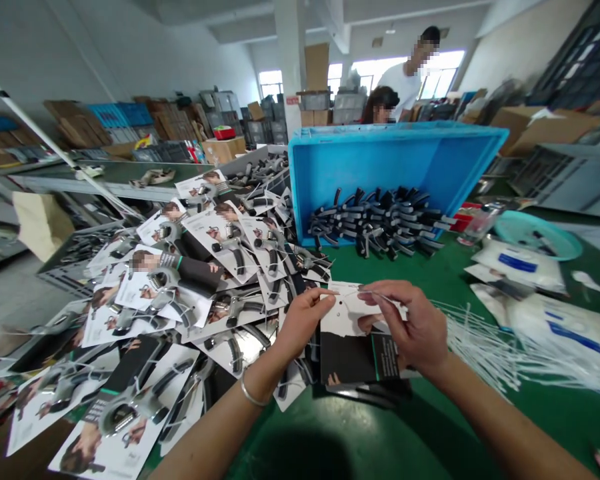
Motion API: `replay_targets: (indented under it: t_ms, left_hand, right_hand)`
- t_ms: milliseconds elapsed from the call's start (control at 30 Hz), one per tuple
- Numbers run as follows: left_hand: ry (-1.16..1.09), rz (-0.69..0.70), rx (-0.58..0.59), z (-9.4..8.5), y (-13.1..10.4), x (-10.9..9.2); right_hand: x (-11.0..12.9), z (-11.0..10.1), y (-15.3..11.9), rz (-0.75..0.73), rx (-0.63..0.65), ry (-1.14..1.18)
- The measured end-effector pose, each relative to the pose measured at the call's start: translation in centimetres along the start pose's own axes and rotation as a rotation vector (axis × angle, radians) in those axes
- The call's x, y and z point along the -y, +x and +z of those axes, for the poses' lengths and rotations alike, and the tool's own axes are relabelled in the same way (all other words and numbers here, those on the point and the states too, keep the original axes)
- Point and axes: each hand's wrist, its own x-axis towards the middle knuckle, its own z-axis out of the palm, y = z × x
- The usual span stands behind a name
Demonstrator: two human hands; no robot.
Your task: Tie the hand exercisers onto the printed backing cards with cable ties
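A thin white cable tie (349, 293) runs between my two hands, above a printed backing card (350, 357) on the green table. My left hand (300, 320), with a metal bangle at its wrist, pinches at the left end with thumb and index finger together. My right hand (417, 327) has its fingertips closed on the tie's right part and covers the card's right side. Small holes show in the card's white upper part. To the left lies a heap of cards with hand grip strengtheners (163, 283) tied on.
A blue crate (400, 157) on its side holds many loose grip strengtheners (375, 220). White cable ties (485, 347) lie spread at right, beside plastic packs (563, 330) and a turquoise tray (535, 233). Two people (400, 83) are behind the crate.
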Motion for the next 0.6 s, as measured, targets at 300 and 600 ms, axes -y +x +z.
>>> replay_targets:
  t_ms: [300, 600]
  left_hand:
    - [0.012, 0.026, -0.037, 0.3, 0.9, -0.3]
    - [0.124, 0.108, -0.097, -1.0, 1.4, -0.7]
  right_hand:
    - [-1.2, 1.3, -0.6, -0.047, 0.070, -0.013]
    - [-0.6, 3.0, -1.7, -0.158, 0.300, 0.032]
